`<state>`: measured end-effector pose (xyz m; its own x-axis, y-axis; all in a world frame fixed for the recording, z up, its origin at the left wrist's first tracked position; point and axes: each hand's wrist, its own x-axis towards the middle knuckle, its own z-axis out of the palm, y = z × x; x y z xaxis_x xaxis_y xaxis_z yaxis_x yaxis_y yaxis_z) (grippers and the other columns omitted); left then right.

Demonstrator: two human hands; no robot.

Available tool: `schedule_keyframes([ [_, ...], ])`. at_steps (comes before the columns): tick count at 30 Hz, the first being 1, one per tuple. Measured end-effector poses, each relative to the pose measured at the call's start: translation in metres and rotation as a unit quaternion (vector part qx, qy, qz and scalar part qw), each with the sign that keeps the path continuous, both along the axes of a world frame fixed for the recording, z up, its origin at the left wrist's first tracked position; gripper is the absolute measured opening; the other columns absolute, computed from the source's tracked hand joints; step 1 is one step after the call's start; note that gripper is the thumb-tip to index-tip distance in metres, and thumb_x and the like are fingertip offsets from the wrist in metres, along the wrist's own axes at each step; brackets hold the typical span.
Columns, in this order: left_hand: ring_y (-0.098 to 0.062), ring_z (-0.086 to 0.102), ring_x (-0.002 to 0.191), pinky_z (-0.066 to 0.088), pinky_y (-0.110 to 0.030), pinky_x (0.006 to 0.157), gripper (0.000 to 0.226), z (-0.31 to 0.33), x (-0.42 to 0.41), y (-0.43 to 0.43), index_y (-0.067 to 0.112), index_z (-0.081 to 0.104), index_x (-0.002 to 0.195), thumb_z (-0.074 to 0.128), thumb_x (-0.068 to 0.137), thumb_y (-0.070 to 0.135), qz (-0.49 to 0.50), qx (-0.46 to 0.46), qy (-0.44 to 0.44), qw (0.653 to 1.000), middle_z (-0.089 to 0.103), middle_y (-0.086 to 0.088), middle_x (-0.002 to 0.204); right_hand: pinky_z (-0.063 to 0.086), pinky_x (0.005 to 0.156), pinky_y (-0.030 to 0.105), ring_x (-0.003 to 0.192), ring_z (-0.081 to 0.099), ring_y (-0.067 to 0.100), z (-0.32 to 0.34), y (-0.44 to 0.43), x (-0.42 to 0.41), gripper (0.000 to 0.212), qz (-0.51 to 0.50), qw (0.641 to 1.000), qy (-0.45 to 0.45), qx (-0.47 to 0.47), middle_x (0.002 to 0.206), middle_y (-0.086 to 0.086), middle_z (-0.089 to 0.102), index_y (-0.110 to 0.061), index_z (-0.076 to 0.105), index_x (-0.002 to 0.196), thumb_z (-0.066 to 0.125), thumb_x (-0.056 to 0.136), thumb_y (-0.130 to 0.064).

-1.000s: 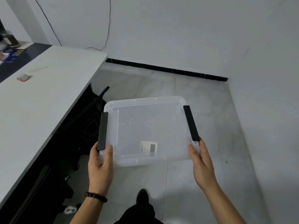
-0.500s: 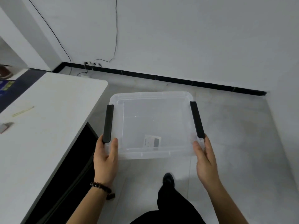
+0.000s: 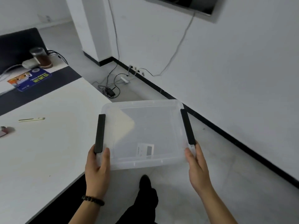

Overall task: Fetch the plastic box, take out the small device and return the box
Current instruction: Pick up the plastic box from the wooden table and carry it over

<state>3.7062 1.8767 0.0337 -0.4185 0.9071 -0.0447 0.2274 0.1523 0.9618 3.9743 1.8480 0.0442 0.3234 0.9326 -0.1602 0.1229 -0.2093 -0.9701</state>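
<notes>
Single head cam, fwd & down, close over box (image 3: 142, 135), table (image 3: 48, 151) at left.

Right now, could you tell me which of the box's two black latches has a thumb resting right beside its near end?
The left latch: the left hand wraps its near end, thumb alongside. The right latch ends just above the right hand.

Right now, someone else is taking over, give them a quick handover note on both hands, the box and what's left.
Left hand: gripping the plastic box at its near left corner, by the black latch.
Right hand: gripping the near right corner.
Box: lidded, carried in the air beside the white table.
Done: box fetched.
Left: set it down, open it, take out the small device, which I cannot make out, and return the box.
</notes>
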Motion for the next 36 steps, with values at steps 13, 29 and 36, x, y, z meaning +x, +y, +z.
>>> schedule_keyframes([
  [13,0.013,0.055,0.093,0.041,-0.008,0.073,0.029,0.007,0.004,0.294,0.019,0.053,0.124,0.054,0.097,0.029,0.114,-0.038,0.009,0.993,0.062,0.012,0.108,0.038,0.105,0.013,0.123,0.046,-0.018,-0.001,0.369,0.009,0.041,0.153,0.988,0.010,-0.028,0.137,-0.029,0.052,-0.039,0.042,0.144,0.045,0.104,-0.029],
  [29,-0.021,0.057,0.101,0.043,-0.025,0.073,0.038,-0.015,-0.064,0.432,0.010,0.051,0.118,0.060,0.092,0.037,0.583,-0.114,-0.099,0.799,0.058,-0.003,0.113,0.047,0.096,0.023,0.119,0.060,0.004,-0.034,0.743,-0.229,0.039,0.651,0.755,-0.002,-0.083,0.129,-0.015,0.065,-0.032,0.049,0.139,0.050,0.102,-0.017],
  [36,-0.021,0.056,0.093,0.044,-0.030,0.075,0.038,-0.065,-0.146,0.452,0.011,0.047,0.113,0.060,0.091,0.039,0.655,-0.118,-0.177,0.725,0.056,0.002,0.100,0.045,0.103,0.023,0.122,0.058,0.001,-0.066,0.774,-0.373,0.043,0.695,0.707,-0.035,-0.126,0.132,-0.015,0.061,-0.031,0.049,0.137,0.049,0.102,-0.006],
])
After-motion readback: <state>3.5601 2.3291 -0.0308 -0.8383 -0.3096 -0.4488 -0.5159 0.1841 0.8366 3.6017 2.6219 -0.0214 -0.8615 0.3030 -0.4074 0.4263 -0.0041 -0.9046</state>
